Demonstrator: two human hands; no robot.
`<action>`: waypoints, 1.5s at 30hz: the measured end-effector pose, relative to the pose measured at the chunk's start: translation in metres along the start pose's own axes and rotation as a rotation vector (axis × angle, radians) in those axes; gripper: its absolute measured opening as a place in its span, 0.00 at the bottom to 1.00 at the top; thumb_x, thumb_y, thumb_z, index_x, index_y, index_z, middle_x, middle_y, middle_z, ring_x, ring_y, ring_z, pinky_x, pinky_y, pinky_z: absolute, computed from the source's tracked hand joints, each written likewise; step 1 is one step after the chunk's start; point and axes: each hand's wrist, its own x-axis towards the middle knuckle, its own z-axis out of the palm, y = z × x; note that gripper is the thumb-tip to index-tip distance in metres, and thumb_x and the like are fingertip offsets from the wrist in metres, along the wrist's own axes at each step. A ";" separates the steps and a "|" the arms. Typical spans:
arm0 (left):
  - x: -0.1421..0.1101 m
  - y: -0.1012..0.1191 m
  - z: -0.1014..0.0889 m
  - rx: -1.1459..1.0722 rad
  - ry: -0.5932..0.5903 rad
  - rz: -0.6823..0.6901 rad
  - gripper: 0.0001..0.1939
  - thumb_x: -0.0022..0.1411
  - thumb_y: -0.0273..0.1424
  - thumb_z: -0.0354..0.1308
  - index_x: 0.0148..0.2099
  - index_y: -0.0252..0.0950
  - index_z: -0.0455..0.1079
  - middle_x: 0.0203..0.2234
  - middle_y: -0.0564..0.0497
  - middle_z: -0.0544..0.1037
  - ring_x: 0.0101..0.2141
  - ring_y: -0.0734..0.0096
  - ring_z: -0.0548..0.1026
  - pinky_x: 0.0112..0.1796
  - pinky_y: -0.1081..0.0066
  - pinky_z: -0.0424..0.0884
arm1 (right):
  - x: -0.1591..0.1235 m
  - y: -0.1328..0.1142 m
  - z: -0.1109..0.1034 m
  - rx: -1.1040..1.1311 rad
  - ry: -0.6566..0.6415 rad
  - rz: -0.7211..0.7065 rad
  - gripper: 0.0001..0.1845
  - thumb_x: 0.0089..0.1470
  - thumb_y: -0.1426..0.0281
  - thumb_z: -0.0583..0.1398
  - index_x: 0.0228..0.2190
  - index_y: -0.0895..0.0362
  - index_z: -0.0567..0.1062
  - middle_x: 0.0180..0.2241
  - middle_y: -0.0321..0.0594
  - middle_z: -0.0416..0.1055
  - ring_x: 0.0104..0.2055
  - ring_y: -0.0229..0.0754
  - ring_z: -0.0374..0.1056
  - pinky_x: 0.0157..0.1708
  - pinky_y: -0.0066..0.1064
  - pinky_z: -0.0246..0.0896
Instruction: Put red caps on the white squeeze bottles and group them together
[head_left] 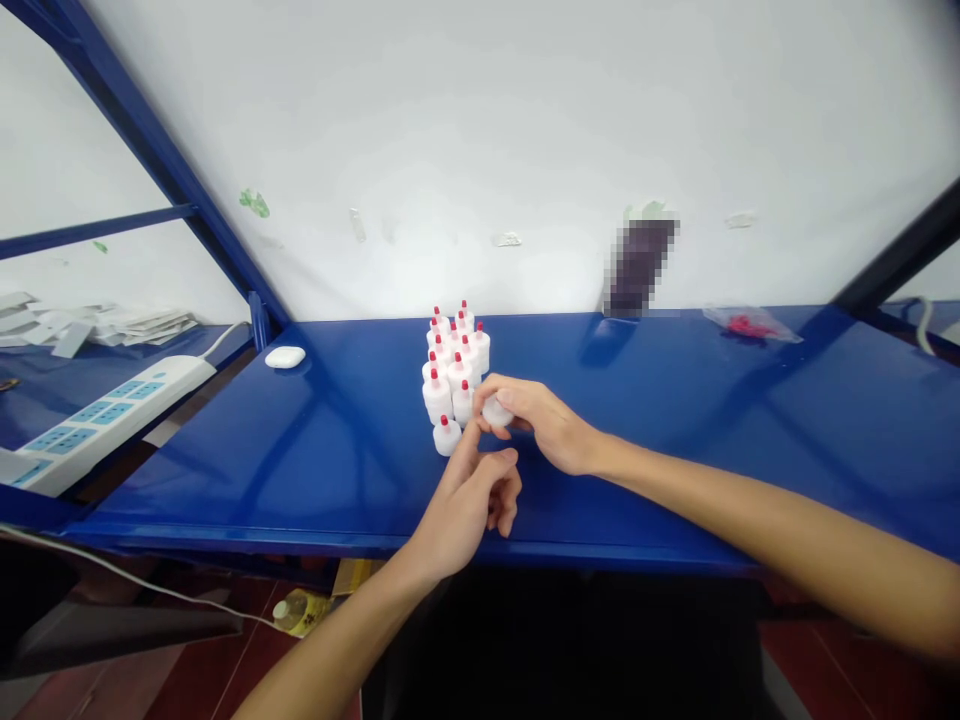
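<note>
Several small white squeeze bottles [439, 397] with red-tipped nozzles stand upright in close rows on the blue table. At the near end of the group is one shorter-looking white bottle [447, 436]. My right hand [551, 420] grips a white bottle [496, 410] between thumb and fingers, just right of the rows; its nozzle is hidden. Below it, my left hand [469, 500] has its index finger stretched towards the held bottle, touching or nearly so. Its other fingers curl loosely, and nothing shows in them.
A white oval case [285, 357] lies at the table's left, near a power strip [112, 420] on the neighbouring shelf. A phone-like dark shape [640, 268], pixelated, leans on the wall. A clear bag with red bits [752, 324] sits back right. Blue posts frame both sides.
</note>
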 end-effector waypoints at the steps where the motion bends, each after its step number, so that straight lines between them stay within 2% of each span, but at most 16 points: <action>1: 0.000 0.000 0.000 -0.007 -0.002 0.015 0.10 0.68 0.38 0.50 0.47 0.42 0.55 0.19 0.63 0.64 0.15 0.80 0.63 0.19 0.79 0.55 | 0.001 -0.002 -0.002 -0.071 0.013 -0.035 0.14 0.67 0.60 0.48 0.38 0.56 0.68 0.27 0.33 0.63 0.29 0.37 0.59 0.31 0.31 0.53; 6: -0.007 0.002 0.004 0.088 -0.001 0.069 0.09 0.69 0.37 0.49 0.48 0.41 0.55 0.19 0.63 0.61 0.17 0.80 0.57 0.20 0.78 0.52 | 0.018 -0.011 -0.020 -0.448 0.166 -0.188 0.12 0.70 0.62 0.47 0.38 0.54 0.64 0.31 0.35 0.64 0.31 0.37 0.62 0.35 0.32 0.58; 10: -0.013 0.005 0.005 0.315 -0.155 0.103 0.10 0.70 0.39 0.51 0.43 0.38 0.61 0.21 0.59 0.62 0.23 0.78 0.59 0.26 0.75 0.57 | 0.034 -0.017 -0.026 -0.671 0.246 -0.196 0.12 0.67 0.63 0.53 0.36 0.56 0.72 0.41 0.42 0.66 0.40 0.42 0.64 0.43 0.36 0.59; 14: -0.016 0.007 0.004 0.515 -0.234 0.135 0.15 0.72 0.40 0.49 0.36 0.36 0.66 0.21 0.57 0.64 0.24 0.77 0.60 0.28 0.73 0.56 | 0.040 -0.020 -0.022 -0.667 0.196 -0.127 0.12 0.65 0.63 0.56 0.37 0.56 0.77 0.37 0.40 0.67 0.34 0.39 0.62 0.39 0.34 0.58; 19: -0.017 0.010 0.005 0.564 -0.246 0.163 0.15 0.73 0.36 0.48 0.34 0.36 0.67 0.22 0.57 0.66 0.24 0.78 0.61 0.28 0.73 0.57 | 0.038 -0.012 -0.017 -0.647 0.096 -0.090 0.14 0.66 0.63 0.55 0.38 0.57 0.78 0.34 0.38 0.71 0.33 0.38 0.63 0.35 0.31 0.55; 22: -0.017 0.009 0.008 0.565 -0.238 0.168 0.15 0.72 0.36 0.49 0.33 0.35 0.66 0.22 0.57 0.66 0.24 0.78 0.62 0.28 0.74 0.57 | 0.036 -0.006 -0.016 -0.630 0.041 -0.054 0.15 0.66 0.61 0.55 0.43 0.56 0.77 0.30 0.35 0.71 0.28 0.36 0.61 0.32 0.30 0.53; 25: -0.016 0.007 0.008 0.565 -0.231 0.177 0.15 0.72 0.35 0.48 0.34 0.35 0.68 0.21 0.56 0.66 0.24 0.78 0.62 0.28 0.74 0.57 | 0.034 -0.003 -0.020 -0.637 0.120 -0.066 0.16 0.66 0.59 0.55 0.46 0.56 0.74 0.25 0.31 0.66 0.25 0.35 0.57 0.30 0.29 0.51; 27: -0.016 0.011 0.003 0.583 -0.232 0.187 0.16 0.72 0.36 0.48 0.35 0.35 0.70 0.21 0.56 0.67 0.24 0.77 0.63 0.28 0.74 0.58 | 0.030 0.000 -0.028 -0.673 0.193 -0.083 0.14 0.65 0.61 0.54 0.40 0.57 0.74 0.22 0.29 0.63 0.24 0.34 0.55 0.30 0.29 0.50; 30: -0.017 0.027 -0.017 0.698 -0.153 0.241 0.17 0.72 0.39 0.48 0.36 0.36 0.72 0.24 0.55 0.70 0.26 0.75 0.66 0.30 0.74 0.61 | 0.019 0.009 -0.046 -0.753 0.253 -0.030 0.15 0.62 0.62 0.55 0.26 0.57 0.70 0.17 0.28 0.57 0.21 0.33 0.52 0.30 0.30 0.48; 32: -0.017 0.041 -0.035 0.822 0.039 0.312 0.19 0.72 0.41 0.49 0.33 0.36 0.69 0.23 0.55 0.70 0.26 0.75 0.65 0.30 0.73 0.59 | 0.010 0.018 -0.057 -0.750 0.281 0.059 0.18 0.60 0.62 0.55 0.21 0.57 0.66 0.16 0.28 0.55 0.20 0.34 0.51 0.28 0.31 0.47; 34: -0.016 0.052 -0.053 0.960 0.201 0.297 0.21 0.71 0.43 0.49 0.30 0.36 0.66 0.20 0.56 0.66 0.24 0.75 0.62 0.28 0.72 0.56 | 0.002 0.025 -0.065 -0.732 0.323 0.134 0.19 0.58 0.62 0.55 0.18 0.56 0.62 0.15 0.29 0.54 0.20 0.34 0.51 0.26 0.31 0.46; 35: -0.015 0.054 -0.060 1.024 0.239 0.268 0.20 0.71 0.44 0.50 0.31 0.37 0.67 0.20 0.57 0.66 0.23 0.75 0.62 0.27 0.72 0.55 | -0.001 0.028 -0.067 -0.727 0.340 0.154 0.20 0.57 0.63 0.56 0.17 0.55 0.61 0.15 0.29 0.54 0.20 0.34 0.51 0.26 0.31 0.46; 37: -0.011 0.055 -0.070 1.120 0.278 0.214 0.17 0.70 0.45 0.51 0.36 0.38 0.68 0.20 0.58 0.68 0.22 0.74 0.64 0.27 0.72 0.55 | -0.004 0.030 -0.067 -0.726 0.353 0.158 0.19 0.56 0.63 0.56 0.17 0.55 0.60 0.15 0.30 0.55 0.20 0.34 0.51 0.25 0.31 0.46; 40: -0.004 0.048 -0.073 1.196 0.302 0.196 0.15 0.68 0.46 0.52 0.44 0.40 0.68 0.22 0.58 0.71 0.23 0.71 0.68 0.29 0.72 0.57 | -0.004 0.028 -0.061 -0.737 0.319 0.130 0.16 0.55 0.65 0.56 0.19 0.56 0.65 0.16 0.30 0.59 0.20 0.34 0.54 0.26 0.30 0.48; 42: 0.000 0.043 -0.072 1.246 0.291 0.199 0.15 0.69 0.46 0.51 0.44 0.40 0.67 0.21 0.58 0.71 0.23 0.70 0.68 0.29 0.72 0.57 | -0.005 0.025 -0.055 -0.770 0.243 0.088 0.14 0.55 0.68 0.56 0.20 0.57 0.67 0.18 0.32 0.62 0.21 0.34 0.55 0.26 0.30 0.49; 45: 0.002 0.039 -0.068 1.315 0.241 0.193 0.14 0.70 0.43 0.49 0.40 0.40 0.67 0.18 0.58 0.66 0.21 0.70 0.65 0.27 0.71 0.53 | -0.007 0.021 -0.047 -0.792 0.048 -0.012 0.13 0.56 0.69 0.58 0.21 0.57 0.69 0.22 0.34 0.66 0.24 0.34 0.58 0.27 0.29 0.50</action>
